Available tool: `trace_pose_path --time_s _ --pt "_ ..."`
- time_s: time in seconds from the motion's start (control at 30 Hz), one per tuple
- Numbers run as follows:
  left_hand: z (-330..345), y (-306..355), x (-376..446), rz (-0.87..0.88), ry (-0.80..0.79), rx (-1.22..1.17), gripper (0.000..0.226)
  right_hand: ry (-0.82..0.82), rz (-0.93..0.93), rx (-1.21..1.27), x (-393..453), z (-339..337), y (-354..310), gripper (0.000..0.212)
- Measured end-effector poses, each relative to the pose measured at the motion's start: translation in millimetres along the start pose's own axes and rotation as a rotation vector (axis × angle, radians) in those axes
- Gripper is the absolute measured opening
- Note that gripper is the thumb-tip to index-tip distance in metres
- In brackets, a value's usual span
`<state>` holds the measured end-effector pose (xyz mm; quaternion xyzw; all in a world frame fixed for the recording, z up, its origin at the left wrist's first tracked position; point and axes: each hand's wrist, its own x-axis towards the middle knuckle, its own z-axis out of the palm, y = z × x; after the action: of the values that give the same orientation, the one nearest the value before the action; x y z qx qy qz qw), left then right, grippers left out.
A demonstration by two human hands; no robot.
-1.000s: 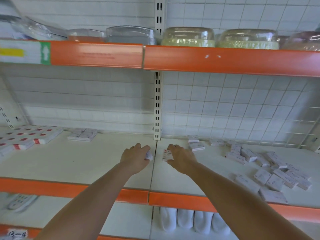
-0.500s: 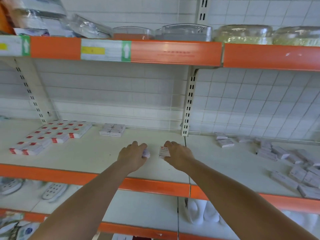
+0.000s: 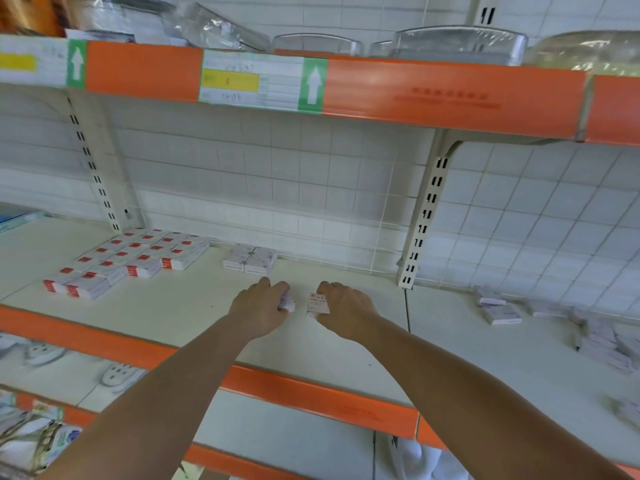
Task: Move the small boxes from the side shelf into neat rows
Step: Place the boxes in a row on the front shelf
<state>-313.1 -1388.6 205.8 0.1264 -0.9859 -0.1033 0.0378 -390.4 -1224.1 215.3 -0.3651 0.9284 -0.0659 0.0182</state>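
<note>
My left hand [image 3: 260, 305] grips a small white box [image 3: 287, 302], mostly hidden under its fingers. My right hand [image 3: 345, 307] holds another small white box with a red mark [image 3: 317, 304]. Both hover just over the white shelf [image 3: 194, 306], left of the shelf seam. A small neat block of white boxes [image 3: 250, 259] sits at the back, just beyond my hands. Neat rows of red-marked boxes [image 3: 131, 259] lie further left. Loose small boxes [image 3: 500, 313] are scattered on the right-hand shelf section.
An upper orange-edged shelf [image 3: 450, 98] with clear plastic containers hangs above. Slotted uprights [image 3: 424, 220] stand at the back wall. The orange front lip [image 3: 311, 393] runs below my forearms. Lower shelves hold power strips [image 3: 117, 375] and white items.
My view and both hands have moved left along the shelf, each hand carrying its box, from the seam by the scattered pile toward the neat rows.
</note>
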Motion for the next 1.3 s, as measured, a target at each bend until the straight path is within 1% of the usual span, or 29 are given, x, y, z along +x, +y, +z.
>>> trace_pose_path --time_s 0.23,0.5,0.67,0.83,0.97,1.03,1.17,1.3 --pt "2 -26 14 -0.058 -0.021 -0.071 0.041 -0.009 -0.017 -0.019 28 2 -16 0.049" --pt "-10 -77 32 -0.033 -0.007 -0.057 0.039 0.006 0.038 -0.035 63 10 -56 0.047" --pt "-24 -118 41 0.038 0.009 -0.001 0.042 0.023 0.108 -0.006 89 17 -100 0.043" --pt "-29 -154 52 0.1 -0.039 -0.057 0.044 0.033 0.206 0.011 107 25 -136 0.042" --pt "-30 -173 62 0.138 -0.071 -0.09 0.043 0.045 0.283 0.007 117 30 -152 0.035" --pt "-28 -180 66 0.148 -0.074 -0.117 0.046 0.051 0.309 0.004 121 33 -157 0.033" --pt "-24 -189 72 0.116 -0.089 -0.186 0.06 0.059 0.33 0.022 126 40 -163 0.037" --pt "-17 -189 78 0.107 -0.102 -0.197 0.064 0.068 0.341 0.021 128 49 -164 0.035"
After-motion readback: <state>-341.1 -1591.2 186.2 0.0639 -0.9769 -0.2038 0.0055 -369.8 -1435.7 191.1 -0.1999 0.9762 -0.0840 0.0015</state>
